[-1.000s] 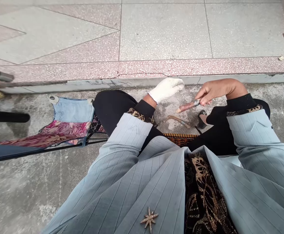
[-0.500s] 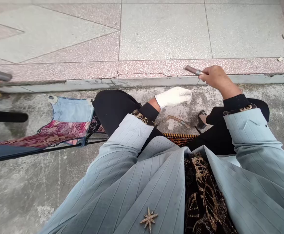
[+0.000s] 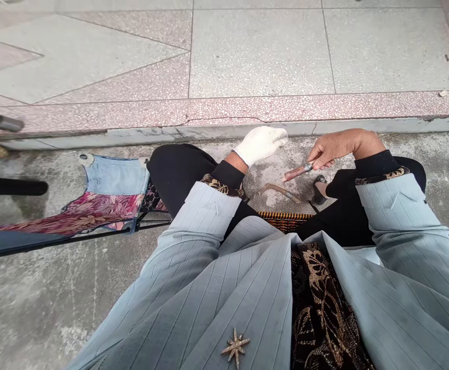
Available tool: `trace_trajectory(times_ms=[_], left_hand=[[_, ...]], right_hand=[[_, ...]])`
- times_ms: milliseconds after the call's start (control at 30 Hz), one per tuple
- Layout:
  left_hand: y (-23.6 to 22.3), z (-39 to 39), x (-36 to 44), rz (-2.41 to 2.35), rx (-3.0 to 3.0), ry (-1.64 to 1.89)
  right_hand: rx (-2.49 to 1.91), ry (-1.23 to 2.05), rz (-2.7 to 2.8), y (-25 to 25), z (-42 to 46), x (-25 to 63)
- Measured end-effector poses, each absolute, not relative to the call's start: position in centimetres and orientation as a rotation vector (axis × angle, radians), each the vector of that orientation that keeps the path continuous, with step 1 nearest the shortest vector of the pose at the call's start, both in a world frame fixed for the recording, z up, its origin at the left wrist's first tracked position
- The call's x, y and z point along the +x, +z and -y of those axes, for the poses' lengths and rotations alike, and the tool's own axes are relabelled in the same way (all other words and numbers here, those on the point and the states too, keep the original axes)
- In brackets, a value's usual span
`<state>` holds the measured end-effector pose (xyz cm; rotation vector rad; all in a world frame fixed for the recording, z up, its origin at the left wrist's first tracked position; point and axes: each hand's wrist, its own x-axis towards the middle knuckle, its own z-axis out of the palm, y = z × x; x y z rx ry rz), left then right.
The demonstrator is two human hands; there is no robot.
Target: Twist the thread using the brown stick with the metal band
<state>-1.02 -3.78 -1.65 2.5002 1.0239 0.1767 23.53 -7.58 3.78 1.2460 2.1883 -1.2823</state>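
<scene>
Dropped from its raised spot above the kerb [image 3: 209,131], the right hand [image 3: 340,149] now sits low over the concrete, and the left hand [image 3: 260,145] has slid left. The right hand grasps a reddish handle [image 3: 297,173] with a metal collar between thumb and fingers, its tip pointing left toward the left hand but not touching it. The left hand wears a white knit glove and shows nothing held; I cannot tell whether it is clenched. Just nearer, a curved rod [image 3: 280,192] lies on the concrete beside a black sandal [image 3: 319,190]. Nearer still is a woven mat [image 3: 286,222], orange and black. Far left of the knees, a patchwork cloth [image 3: 105,205] hangs on a dark frame. A star brooch [image 3: 235,347] sits on the grey jacket [image 3: 247,288].
</scene>
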Motion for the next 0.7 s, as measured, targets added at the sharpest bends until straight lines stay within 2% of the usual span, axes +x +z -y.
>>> trace_trajectory(times_ms=[100,200,267,367,467,600,700], left_hand=[[-2.0,4.0,-0.9,-0.987,2.375,0.239],[-2.2,4.9,-0.1,-0.923,2.281,0.24],[-2.3,5.7,0.5,-0.846,2.263,0.236],[-2.6,6.4,1.4,-0.745,2.266,0.224],[-2.8,6.6,1.7,-0.655,2.305,0.178],[-2.5,6.7,1.5,-0.638,2.387,0.123],[-2.1,6.5,1.1,-0.723,2.494,0.104]], right_hand=[[1.311,-1.627,-2.223,4.6,7.9,23.9],[1.791,-1.942,-2.398,4.9,8.0,24.0],[2.196,-1.973,-2.423,4.6,7.8,24.0],[2.61,-1.763,-2.306,3.8,7.0,23.8],[2.748,-1.332,-2.176,2.8,6.2,23.8],[2.453,-0.559,-2.122,1.7,5.5,23.7],[2.225,-0.345,-2.055,0.9,5.3,23.8]])
